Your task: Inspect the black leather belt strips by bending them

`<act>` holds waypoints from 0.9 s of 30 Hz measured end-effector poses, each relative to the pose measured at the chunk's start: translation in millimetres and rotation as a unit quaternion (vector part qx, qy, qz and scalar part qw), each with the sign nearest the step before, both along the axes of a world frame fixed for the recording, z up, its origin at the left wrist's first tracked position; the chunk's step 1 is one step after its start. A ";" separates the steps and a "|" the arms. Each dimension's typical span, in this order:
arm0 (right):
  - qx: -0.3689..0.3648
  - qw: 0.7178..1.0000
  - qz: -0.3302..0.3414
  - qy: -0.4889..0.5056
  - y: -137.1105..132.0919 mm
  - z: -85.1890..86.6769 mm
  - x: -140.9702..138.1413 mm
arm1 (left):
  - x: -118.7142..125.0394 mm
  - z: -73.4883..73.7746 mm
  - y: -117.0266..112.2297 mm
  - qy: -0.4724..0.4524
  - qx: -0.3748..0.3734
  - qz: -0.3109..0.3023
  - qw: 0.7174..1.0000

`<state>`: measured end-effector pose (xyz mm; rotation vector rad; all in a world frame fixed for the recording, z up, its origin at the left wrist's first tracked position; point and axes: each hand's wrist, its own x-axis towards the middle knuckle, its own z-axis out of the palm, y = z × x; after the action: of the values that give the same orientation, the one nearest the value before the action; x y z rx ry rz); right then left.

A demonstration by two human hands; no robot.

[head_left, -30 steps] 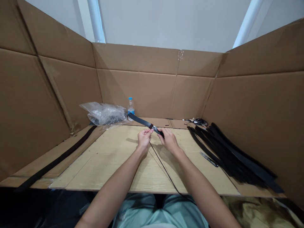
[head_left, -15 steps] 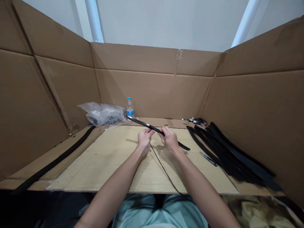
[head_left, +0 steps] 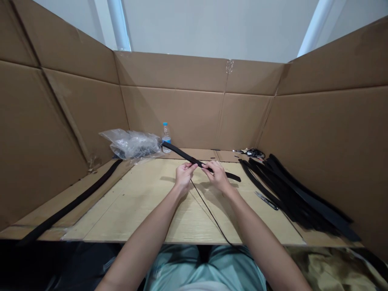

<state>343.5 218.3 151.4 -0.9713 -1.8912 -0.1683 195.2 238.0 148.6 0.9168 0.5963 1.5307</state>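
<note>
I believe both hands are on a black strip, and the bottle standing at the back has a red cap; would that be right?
Not quite: the head view shows a blue cap on the bottle, not a red one. The rest holds: left hand and right hand are on a black strip.

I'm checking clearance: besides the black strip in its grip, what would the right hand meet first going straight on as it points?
Probably the left hand, just ahead along the same black strip; exact depth is unclear.
</note>
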 end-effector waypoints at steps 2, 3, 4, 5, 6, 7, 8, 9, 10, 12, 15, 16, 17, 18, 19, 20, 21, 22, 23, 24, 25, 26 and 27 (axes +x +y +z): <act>0.001 1.000 0.000 0.006 1.0 -1.8 0.6 | 0.0 -0.5 0.2 0.002 -0.002 0.001 1.000; 0.000 1.000 -0.004 0.007 1.4 -2.5 0.7 | -0.1 -0.8 0.4 0.004 -0.003 0.003 1.000; 0.000 1.000 -0.010 0.007 1.7 -3.2 0.8 | -0.2 -1.2 0.7 0.005 -0.004 0.004 1.000; 0.000 1.000 -0.016 0.006 2.2 -3.8 0.9 | -0.2 -1.5 1.0 0.007 -0.006 0.005 1.000; 0.003 1.000 -0.020 0.006 2.7 -4.4 1.0 | -0.2 -1.8 1.2 0.008 -0.007 0.006 1.000; 0.006 1.000 -0.022 0.007 3.3 -4.9 1.1 | -0.1 -2.0 1.4 0.007 -0.007 0.006 1.000; 0.011 1.000 -0.021 0.009 3.9 -5.2 1.3 | -0.1 -2.0 1.5 0.007 -0.007 0.006 1.000; 0.017 1.000 -0.018 0.012 4.5 -5.5 1.6 | -0.1 -1.9 1.4 0.006 -0.007 0.005 1.000; 0.022 1.000 -0.014 0.015 5.0 -5.6 1.9 | -0.1 -1.7 1.2 0.004 -0.008 0.004 1.000; 0.033 0.999 -0.007 0.018 5.7 -5.6 2.5 | -0.6 -1.1 0.7 0.001 -0.010 0.001 1.000; 0.051 0.999 0.009 0.012 6.5 -5.9 3.7 | -1.5 -0.5 -0.4 -0.004 -0.012 -0.004 1.000; 0.057 0.998 0.011 0.010 6.8 -6.2 4.1 | -1.7 -0.5 -0.8 -0.004 -0.012 -0.005 1.000; 0.061 0.998 0.010 0.007 7.0 -6.5 4.5 | -1.6 -0.5 -1.1 -0.003 -0.013 -0.006 1.000; 0.064 0.998 0.003 0.006 7.0 -6.9 4.9 | -1.3 -0.6 -1.5 -0.001 -0.012 -0.006 1.000; 0.063 0.998 -0.009 0.005 6.8 -7.2 5.1 | -0.8 -0.6 -1.9 0.002 -0.010 -0.005 1.000; 0.058 0.998 -0.022 0.005 6.2 -7.4 5.2 | -0.1 -0.6 -2.2 0.004 -0.008 -0.003 1.000; 0.051 0.998 -0.035 0.002 5.4 -7.3 4.9 | 0.5 -0.5 -2.4 0.004 -0.005 0.001 1.000; 0.042 0.998 -0.043 -0.004 4.2 -7.1 4.3 | 1.0 -0.3 -2.6 0.002 -0.003 0.005 1.000; 0.031 0.998 -0.046 -0.011 2.8 -6.6 3.3 | 1.2 0.1 -2.7 -0.002 -0.002 0.009 1.000; 0.020 0.999 -0.048 -0.013 1.3 -6.0 2.0 | 1.2 0.5 -2.8 -0.007 -0.003 0.012 1.000; 0.010 0.999 -0.051 -0.006 -0.1 -5.2 0.5 | 0.9 0.9 -2.8 -0.011 -0.003 0.014 1.000; 0.004 0.998 -0.057 0.007 -1.4 -4.4 -1.0 | 0.4 1.3 -2.8 -0.016 -0.002 0.016 1.000; 0.001 0.998 -0.065 0.021 -2.4 -3.5 -2.4 | -0.2 1.5 -2.8 -0.018 -0.001 0.017 1.000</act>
<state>341.1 215.9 147.9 -1.0900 -1.7898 -0.2250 195.0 235.2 150.2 0.8800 0.5891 1.5736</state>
